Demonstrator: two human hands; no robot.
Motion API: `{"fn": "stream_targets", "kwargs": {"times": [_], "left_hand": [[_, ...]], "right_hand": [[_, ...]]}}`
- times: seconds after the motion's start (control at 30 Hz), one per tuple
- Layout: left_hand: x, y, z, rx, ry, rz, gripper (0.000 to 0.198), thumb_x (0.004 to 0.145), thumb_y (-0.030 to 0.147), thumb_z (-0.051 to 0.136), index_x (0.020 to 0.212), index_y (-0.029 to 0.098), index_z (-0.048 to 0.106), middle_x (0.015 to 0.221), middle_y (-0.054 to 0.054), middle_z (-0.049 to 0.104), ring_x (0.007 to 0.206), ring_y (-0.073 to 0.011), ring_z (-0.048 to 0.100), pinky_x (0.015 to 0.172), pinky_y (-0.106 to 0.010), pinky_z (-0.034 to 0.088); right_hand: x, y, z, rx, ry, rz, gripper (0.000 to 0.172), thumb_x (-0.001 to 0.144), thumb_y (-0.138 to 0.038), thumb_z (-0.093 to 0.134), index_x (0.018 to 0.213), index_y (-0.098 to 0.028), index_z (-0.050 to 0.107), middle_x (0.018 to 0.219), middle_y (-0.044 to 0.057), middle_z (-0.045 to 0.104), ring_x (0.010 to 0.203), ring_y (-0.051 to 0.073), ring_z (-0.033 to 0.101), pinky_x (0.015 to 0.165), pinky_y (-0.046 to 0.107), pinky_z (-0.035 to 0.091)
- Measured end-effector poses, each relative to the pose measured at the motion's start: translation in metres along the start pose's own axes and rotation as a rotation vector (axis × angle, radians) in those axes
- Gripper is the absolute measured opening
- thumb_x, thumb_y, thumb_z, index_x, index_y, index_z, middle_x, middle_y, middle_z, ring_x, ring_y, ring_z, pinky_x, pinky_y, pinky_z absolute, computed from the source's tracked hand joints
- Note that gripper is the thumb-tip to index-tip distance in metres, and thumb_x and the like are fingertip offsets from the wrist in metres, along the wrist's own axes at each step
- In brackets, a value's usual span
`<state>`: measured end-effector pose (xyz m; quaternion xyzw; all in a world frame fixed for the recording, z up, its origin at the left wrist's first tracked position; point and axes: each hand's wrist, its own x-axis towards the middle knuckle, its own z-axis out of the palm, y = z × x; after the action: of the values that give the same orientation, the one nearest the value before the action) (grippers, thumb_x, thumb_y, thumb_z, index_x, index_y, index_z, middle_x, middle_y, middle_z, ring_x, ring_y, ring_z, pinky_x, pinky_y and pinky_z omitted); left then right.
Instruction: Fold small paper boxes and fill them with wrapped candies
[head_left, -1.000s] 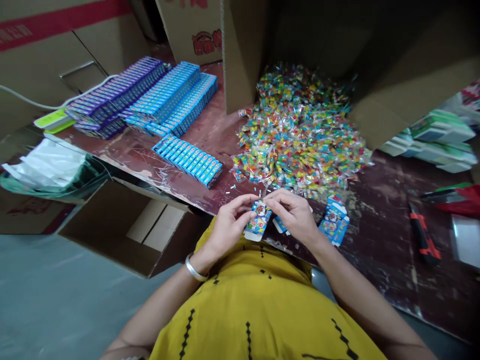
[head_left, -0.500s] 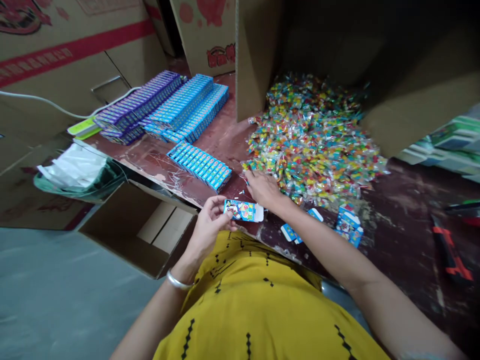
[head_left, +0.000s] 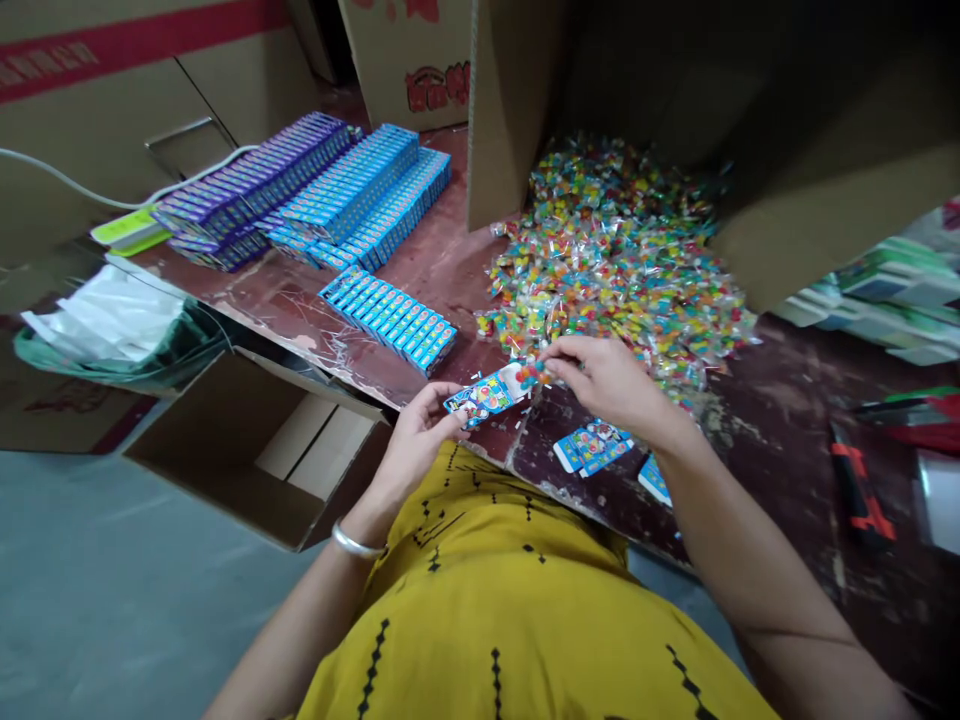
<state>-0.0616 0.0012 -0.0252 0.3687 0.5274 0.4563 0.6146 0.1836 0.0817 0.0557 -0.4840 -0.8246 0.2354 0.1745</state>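
Observation:
My left hand (head_left: 427, 425) grips a small blue printed carton (head_left: 484, 397) near the table's front edge, its flap end tilted up to the right. At that end my right hand (head_left: 600, 380) pinches a small clear packet of colourful candy (head_left: 529, 374). The packet touches the carton's end; how far it is inside I cannot tell. Behind my right hand spreads a large heap of candy packets (head_left: 622, 260). Flat blue cartons (head_left: 592, 447) lie below my right wrist, and another carton (head_left: 655, 480) is partly hidden by my forearm.
A row of blue cartons (head_left: 390, 318) stands on the table, with blue stacks (head_left: 352, 190) and purple stacks (head_left: 255, 190) behind. An open cardboard box (head_left: 225, 460) sits below the table edge. A red-and-black cutter (head_left: 861, 490) lies at right.
My right hand has come back from the heap's edge to the carton with a candy packet in its fingers. My left hand has tilted the carton's flap end upward.

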Motion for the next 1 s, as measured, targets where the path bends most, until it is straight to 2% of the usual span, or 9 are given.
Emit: {"fn": "stream_targets", "kwargs": {"times": [0.1, 0.27, 0.43, 0.5, 0.63, 0.67, 0.8, 0.9, 1.0], "left_hand": [[-0.001, 0.000, 0.007, 0.004, -0.036, 0.038, 0.035, 0.078, 0.030, 0.076, 0.107, 0.018, 0.060, 0.096, -0.001, 0.066, 0.082, -0.0126, 0.060, 0.075, -0.024, 0.054], [-0.004, 0.002, 0.022, 0.114, -0.137, 0.063, 0.030, 0.078, 0.026, 0.077, 0.102, 0.016, 0.061, 0.098, -0.003, 0.068, 0.088, -0.0141, 0.063, 0.078, -0.023, 0.051], [0.001, 0.002, 0.036, 0.113, -0.219, 0.110, 0.037, 0.080, 0.027, 0.077, 0.112, 0.017, 0.060, 0.107, -0.007, 0.070, 0.095, -0.0175, 0.067, 0.085, -0.029, 0.054], [0.003, 0.002, 0.040, 0.100, -0.205, 0.125, 0.032, 0.083, 0.029, 0.075, 0.109, 0.016, 0.061, 0.103, -0.007, 0.070, 0.091, -0.0166, 0.067, 0.083, -0.029, 0.055], [0.003, 0.005, 0.045, 0.042, -0.160, 0.128, 0.033, 0.082, 0.032, 0.076, 0.104, 0.016, 0.058, 0.100, -0.006, 0.069, 0.087, -0.0162, 0.068, 0.081, -0.029, 0.056], [0.002, 0.005, 0.047, 0.016, -0.154, 0.129, 0.039, 0.081, 0.032, 0.078, 0.110, 0.018, 0.056, 0.102, -0.005, 0.069, 0.087, -0.0166, 0.068, 0.080, -0.030, 0.057], [-0.004, 0.009, 0.053, -0.025, -0.139, 0.172, 0.071, 0.080, 0.030, 0.078, 0.140, 0.028, 0.042, 0.105, -0.004, 0.067, 0.085, -0.0167, 0.068, 0.078, -0.029, 0.058], [-0.008, 0.010, 0.056, 0.001, -0.152, 0.203, 0.070, 0.081, 0.030, 0.077, 0.143, 0.029, 0.043, 0.109, -0.005, 0.067, 0.089, -0.0178, 0.067, 0.081, -0.030, 0.057], [-0.010, 0.008, 0.056, -0.011, -0.191, 0.206, 0.060, 0.083, 0.029, 0.075, 0.138, 0.028, 0.051, 0.114, -0.006, 0.067, 0.095, -0.0184, 0.066, 0.084, -0.031, 0.057]], "right_hand": [[-0.003, -0.003, 0.005, -0.089, -0.034, -0.026, 0.019, 0.095, -0.020, 0.054, 0.093, -0.021, 0.072, 0.094, 0.006, 0.073, 0.087, 0.021, 0.065, 0.078, 0.032, 0.045], [-0.002, -0.009, 0.017, -0.138, -0.040, -0.089, 0.014, 0.093, -0.021, 0.059, 0.089, -0.023, 0.073, 0.092, 0.005, 0.070, 0.086, 0.021, 0.065, 0.075, 0.032, 0.045], [-0.007, -0.014, 0.019, -0.054, -0.001, -0.097, 0.016, 0.097, -0.022, 0.056, 0.107, -0.024, 0.068, 0.100, 0.005, 0.073, 0.091, 0.021, 0.067, 0.079, 0.033, 0.048], [-0.012, -0.013, 0.017, -0.001, 0.091, -0.100, 0.014, 0.096, -0.025, 0.058, 0.107, -0.024, 0.067, 0.101, 0.005, 0.073, 0.093, 0.022, 0.067, 0.080, 0.034, 0.050], [-0.027, -0.009, 0.019, 0.136, 0.394, -0.049, 0.010, 0.095, -0.029, 0.062, 0.100, -0.025, 0.069, 0.103, 0.006, 0.072, 0.097, 0.023, 0.065, 0.076, 0.035, 0.053], [-0.032, -0.008, 0.023, 0.188, 0.415, -0.027, 0.011, 0.094, -0.029, 0.062, 0.102, -0.025, 0.069, 0.105, 0.006, 0.071, 0.096, 0.022, 0.065, 0.072, 0.034, 0.054], [-0.045, -0.006, 0.047, 0.446, 0.336, 0.025, 0.023, 0.090, -0.032, 0.068, 0.112, -0.026, 0.070, 0.117, 0.007, 0.067, 0.090, 0.019, 0.066, 0.063, 0.029, 0.057], [-0.049, -0.005, 0.063, 0.642, 0.387, 0.106, 0.037, 0.088, -0.032, 0.070, 0.125, -0.028, 0.064, 0.111, 0.005, 0.067, 0.084, 0.016, 0.066, 0.065, 0.028, 0.059], [-0.051, -0.004, 0.071, 0.694, 0.427, 0.125, 0.032, 0.088, -0.031, 0.071, 0.120, -0.029, 0.067, 0.109, 0.005, 0.064, 0.086, 0.017, 0.066, 0.071, 0.030, 0.059]]}}
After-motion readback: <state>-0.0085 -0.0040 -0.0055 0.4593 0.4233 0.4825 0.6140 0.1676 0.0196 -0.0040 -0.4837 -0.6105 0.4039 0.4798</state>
